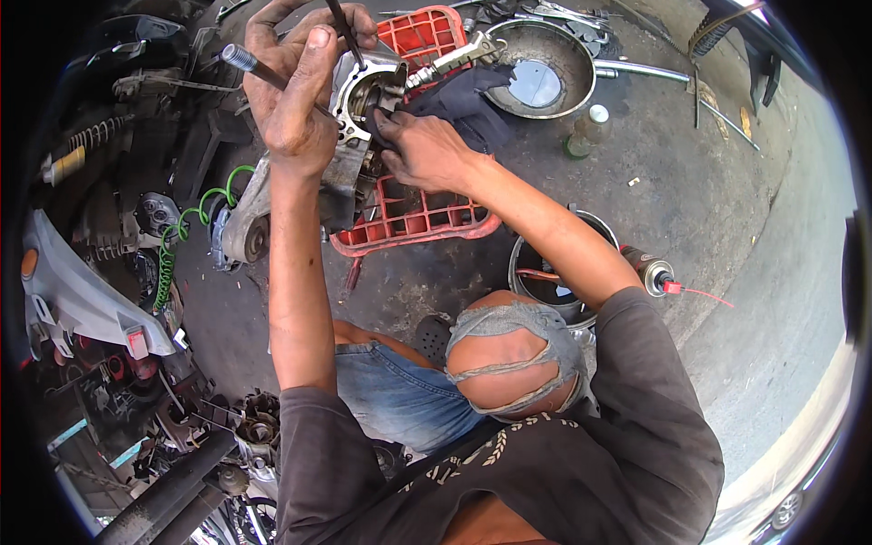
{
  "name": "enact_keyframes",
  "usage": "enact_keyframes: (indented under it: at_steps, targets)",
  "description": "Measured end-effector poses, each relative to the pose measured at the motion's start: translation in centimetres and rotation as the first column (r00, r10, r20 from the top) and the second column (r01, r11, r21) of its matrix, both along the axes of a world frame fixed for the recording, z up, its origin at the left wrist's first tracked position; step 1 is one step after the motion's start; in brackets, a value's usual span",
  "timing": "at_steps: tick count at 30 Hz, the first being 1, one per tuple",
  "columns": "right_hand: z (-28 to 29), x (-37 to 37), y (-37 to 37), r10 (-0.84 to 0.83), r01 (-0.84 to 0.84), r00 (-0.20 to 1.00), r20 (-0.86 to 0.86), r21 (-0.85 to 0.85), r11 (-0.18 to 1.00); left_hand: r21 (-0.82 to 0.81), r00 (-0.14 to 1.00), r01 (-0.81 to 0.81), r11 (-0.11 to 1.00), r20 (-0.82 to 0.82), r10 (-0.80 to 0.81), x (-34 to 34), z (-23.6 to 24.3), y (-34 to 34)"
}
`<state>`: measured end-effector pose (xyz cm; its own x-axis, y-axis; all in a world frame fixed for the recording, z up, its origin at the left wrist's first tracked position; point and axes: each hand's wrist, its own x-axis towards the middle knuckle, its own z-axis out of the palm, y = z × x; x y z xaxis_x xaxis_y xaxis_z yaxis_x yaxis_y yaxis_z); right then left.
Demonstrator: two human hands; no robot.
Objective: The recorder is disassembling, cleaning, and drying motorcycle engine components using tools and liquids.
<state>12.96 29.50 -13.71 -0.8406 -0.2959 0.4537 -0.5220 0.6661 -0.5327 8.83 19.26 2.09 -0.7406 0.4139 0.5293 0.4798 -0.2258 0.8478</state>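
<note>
A grey metal engine crankcase (348,168) rests on a red plastic crate (427,232), its round, machined opening facing up. Long studs (239,58) stand out of the case around that opening. My left hand (295,100) is closed around one stud at the far left side of the case, the thumb lying along it. At the right edge of the opening, my right hand (422,150) has its fingers curled at a dark rag (465,102), which spreads out beyond the knuckles. The fingertips reach into the opening and are partly hidden there.
Beyond the crate lies a round metal pan (574,84) with several tools nearby. A small bottle (590,129) stands right of it. A second round pan (520,263) and a spray can (647,270) sit under my right forearm. A green coiled hose (166,263) and motorcycle parts crowd the left.
</note>
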Motion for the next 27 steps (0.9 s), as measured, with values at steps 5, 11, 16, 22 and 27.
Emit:
enact_keyframes:
  at_steps: [5, 11, 16, 22, 27]
  targets:
    - [-1.3, -1.5, 2.6, 0.959, 0.538, 0.241, 0.152, -0.843, -0.001, 0.007, 1.0, -0.029, 1.0, 0.011, 0.029, 0.0, -0.3, 0.1]
    - [-2.6, -1.3, 2.3, 0.293, -0.094, 0.939, 0.178, -0.689, 0.719, 0.027, 0.995, 0.084, 0.996, 0.047, -0.086, -0.2, -0.3, 0.8]
    - [0.9, -0.2, 0.6, -0.117, 0.144, 0.986, -0.119, 0.247, 0.958, 0.039, 0.998, 0.063, 0.997, 0.009, -0.063, 0.8, 0.6, 2.1]
    - [3.2, -0.3, 0.0, 0.073, -0.114, 0.968, 0.239, 0.16, 0.981, 0.003, 0.996, -0.027, 1.0, 0.085, 0.026, 1.4, 0.8, 3.1]
    - [0.6, 0.5, 0.1, -0.131, 0.144, 0.989, -0.062, 0.284, 0.948, 0.018, 0.994, -0.049, 0.999, 0.098, 0.047, 0.7, 0.2, 2.6]
